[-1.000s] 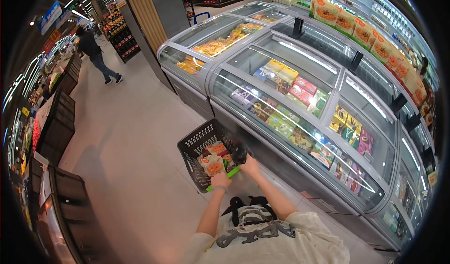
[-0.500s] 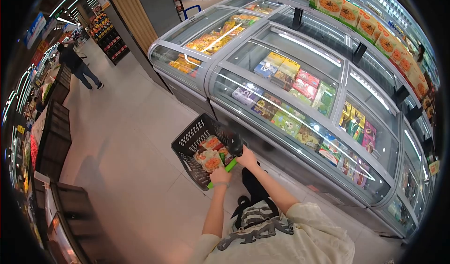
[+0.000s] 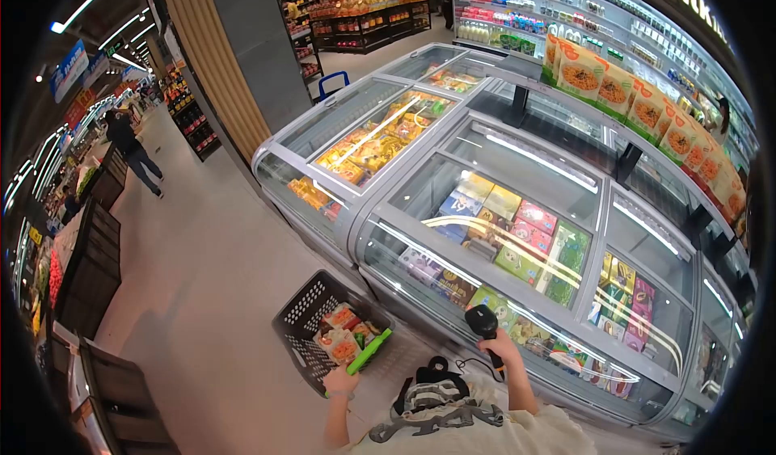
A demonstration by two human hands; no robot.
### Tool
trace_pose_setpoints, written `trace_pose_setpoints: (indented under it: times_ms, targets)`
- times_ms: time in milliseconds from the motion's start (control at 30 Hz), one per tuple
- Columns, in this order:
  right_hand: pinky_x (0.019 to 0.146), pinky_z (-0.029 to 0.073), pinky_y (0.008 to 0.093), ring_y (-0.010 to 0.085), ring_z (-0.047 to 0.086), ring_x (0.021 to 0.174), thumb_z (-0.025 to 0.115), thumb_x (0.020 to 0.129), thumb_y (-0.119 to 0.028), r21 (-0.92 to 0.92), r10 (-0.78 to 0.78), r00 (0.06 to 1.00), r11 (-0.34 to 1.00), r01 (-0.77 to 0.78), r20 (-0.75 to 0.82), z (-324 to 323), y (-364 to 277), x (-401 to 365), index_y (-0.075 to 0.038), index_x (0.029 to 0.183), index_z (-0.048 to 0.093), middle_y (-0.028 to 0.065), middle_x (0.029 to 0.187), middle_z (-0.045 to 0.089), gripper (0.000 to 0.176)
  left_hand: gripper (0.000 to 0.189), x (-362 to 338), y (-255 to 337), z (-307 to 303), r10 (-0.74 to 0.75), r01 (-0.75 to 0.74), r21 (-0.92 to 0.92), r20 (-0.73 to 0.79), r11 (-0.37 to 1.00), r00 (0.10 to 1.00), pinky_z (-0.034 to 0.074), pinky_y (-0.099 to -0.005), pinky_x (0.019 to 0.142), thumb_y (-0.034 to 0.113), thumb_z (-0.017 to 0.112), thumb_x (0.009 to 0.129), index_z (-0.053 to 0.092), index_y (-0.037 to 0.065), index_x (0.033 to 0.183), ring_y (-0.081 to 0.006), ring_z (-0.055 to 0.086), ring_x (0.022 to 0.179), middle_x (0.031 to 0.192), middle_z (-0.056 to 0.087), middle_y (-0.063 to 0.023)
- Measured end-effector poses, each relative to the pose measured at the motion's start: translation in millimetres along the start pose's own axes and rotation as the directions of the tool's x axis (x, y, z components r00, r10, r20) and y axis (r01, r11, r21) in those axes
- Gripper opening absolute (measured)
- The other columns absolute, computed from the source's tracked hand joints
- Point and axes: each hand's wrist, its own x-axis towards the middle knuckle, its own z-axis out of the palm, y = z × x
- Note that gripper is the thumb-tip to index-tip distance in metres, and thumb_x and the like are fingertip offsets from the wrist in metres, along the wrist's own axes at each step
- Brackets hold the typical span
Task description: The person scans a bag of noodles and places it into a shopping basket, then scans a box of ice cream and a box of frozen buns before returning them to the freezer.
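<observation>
My left hand is closed around the end of the green handle of a dark plastic shopping basket, which hangs in front of me. Inside lie several packaged foods, with orange-red contents showing through the wrapping. Off to the right, my right hand grips a black handheld scanner by its handle. A thin cord shows beside this hand. The scanner's head points up and away from me, in front of the near glass side of a chest freezer.
Boxed frozen goods lie under the freezer's glass lids. Large noodle-picture packages line a ledge behind it. Dark display stands border the aisle on the left. A person in dark clothes is farther down the aisle.
My right hand has moved right, away from the basket handle, bringing the scanner up before the freezer. The basket sits slightly lower and farther left in view. My view has tilted up.
</observation>
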Motion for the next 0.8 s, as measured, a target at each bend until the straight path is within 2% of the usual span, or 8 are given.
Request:
trace_pose_setpoints:
  times_ms: [133, 333, 433, 467, 567, 667, 733, 800]
  targets:
    - [0.046, 0.038, 0.0265, 0.0126, 0.05, 0.048, 0.059, 0.053, -0.004, -0.203, 0.006, 0.976, 0.978, -0.051, -0.216, -56.4, -19.8, -4.3, 0.0, 0.068, 0.052, 0.0055, 0.054, 0.053, 0.017, 0.031, 26.3, -10.7, 0.0, 0.06, -0.06, 0.004, -0.138, 0.998, 0.989, 0.047, -0.0376, 0.059, 0.037, 0.058, 0.062, 0.064, 0.011, 0.077, -0.0281, 0.059, 0.062, 0.064, 0.06, -0.0132]
    - [0.049, 0.041, 0.0284, 0.016, 0.053, 0.05, 0.063, 0.051, -0.008, -0.264, 0.001, 0.921, 0.958, -0.112, -0.389, -71.8, -49.5, -2.1, 0.001, 0.081, 0.052, 0.0078, 0.057, 0.053, 0.033, 0.039, 63.4, -19.2, -16.5, -0.031, 0.03, -0.013, -0.032, 0.999, 0.999, 0.047, -0.0371, 0.061, 0.044, 0.059, 0.061, 0.065, 0.011, 0.08, -0.0286, 0.06, 0.066, 0.069, 0.061, -0.0142]
    - [0.051, 0.042, 0.0293, 0.0167, 0.054, 0.052, 0.063, 0.052, -0.009, -0.269, -0.017, 0.911, 0.957, -0.105, -0.413, -72.2, -42.5, 13.7, 0.002, 0.081, 0.053, 0.0091, 0.058, 0.054, 0.033, 0.049, 98.6, -20.0, -43.0, -0.033, 0.002, 0.082, 0.375, 0.997, 0.927, 0.047, -0.0364, 0.064, 0.052, 0.058, 0.062, 0.064, 0.01, 0.086, -0.029, 0.06, 0.076, 0.08, 0.061, -0.0167]
    - [0.051, 0.042, 0.0296, 0.0169, 0.054, 0.051, 0.063, 0.052, -0.009, -0.273, -0.017, 0.907, 0.956, -0.109, -0.42, -72.0, -40.7, 16.5, 0.002, 0.081, 0.053, 0.0093, 0.058, 0.054, 0.033, 0.059, 122.7, -18.5, -42.3, -0.05, -0.087, 0.214, 0.562, 0.973, 0.826, 0.046, -0.0358, 0.069, 0.058, 0.054, 0.063, 0.06, 0.009, 0.096, -0.0296, 0.058, 0.085, 0.091, 0.06, -0.0179]
    - [0.051, 0.042, 0.0293, 0.0159, 0.054, 0.052, 0.062, 0.052, -0.006, -0.155, 0.042, 0.89, 0.98, -0.126, -0.454, -61.5, -50.8, 19.1, 0.002, 0.083, 0.054, 0.0097, 0.062, 0.056, 0.033, 0.057, 157.5, 44.0, -56.6, 0.321, -0.379, 0.131, 0.327, 0.916, 0.889, 0.045, -0.0367, 0.072, 0.055, 0.053, 0.067, 0.057, 0.008, 0.1, -0.0299, 0.058, 0.084, 0.091, 0.06, -0.0173]
    - [0.051, 0.042, 0.0279, 0.0151, 0.054, 0.056, 0.061, 0.053, -0.003, 0.045, 0.04, 0.888, 0.999, -0.022, -0.458, -55.8, -70.2, 28.6, 0.001, 0.091, 0.053, 0.0099, 0.07, 0.057, 0.039, 0.048, 208.1, 147.7, -63.2, 0.552, -0.579, 0.027, 0.266, 0.815, 0.79, 0.044, -0.0384, 0.074, 0.046, 0.051, 0.074, 0.054, 0.006, 0.099, -0.0306, 0.057, 0.085, 0.092, 0.059, -0.0163]
    - [0.049, 0.043, 0.0268, 0.0149, 0.053, 0.06, 0.062, 0.054, 0.0, 0.263, 0.012, 0.898, 0.958, 0.116, -0.441, -46.6, -90.3, 35.1, 0.0, 0.101, 0.051, 0.0115, 0.08, 0.058, 0.048, 0.043, 230.0, 219.8, -59.3, 0.782, -0.767, -0.149, 0.116, 0.624, 0.613, 0.045, -0.0443, 0.067, 0.042, 0.05, 0.076, 0.052, 0.007, 0.101, -0.0338, 0.056, 0.081, 0.091, 0.058, -0.019]
    - [0.058, 0.047, 0.0294, 0.0229, 0.058, 0.075, 0.057, 0.058, -0.001, 0.488, -0.029, 0.947, 0.852, 0.19, -0.319, -36.3, -122.8, 42.6, 0.0, 0.11, 0.046, 0.0144, 0.1, 0.054, 0.053, 0.044, 233.8, 287.6, -56.4, 0.908, -0.89, -0.178, 0.073, 0.419, 0.413, 0.042, -0.0437, 0.075, 0.037, 0.052, 0.076, 0.049, 0.007, 0.107, -0.0325, 0.054, 0.087, 0.093, 0.057, -0.0156]
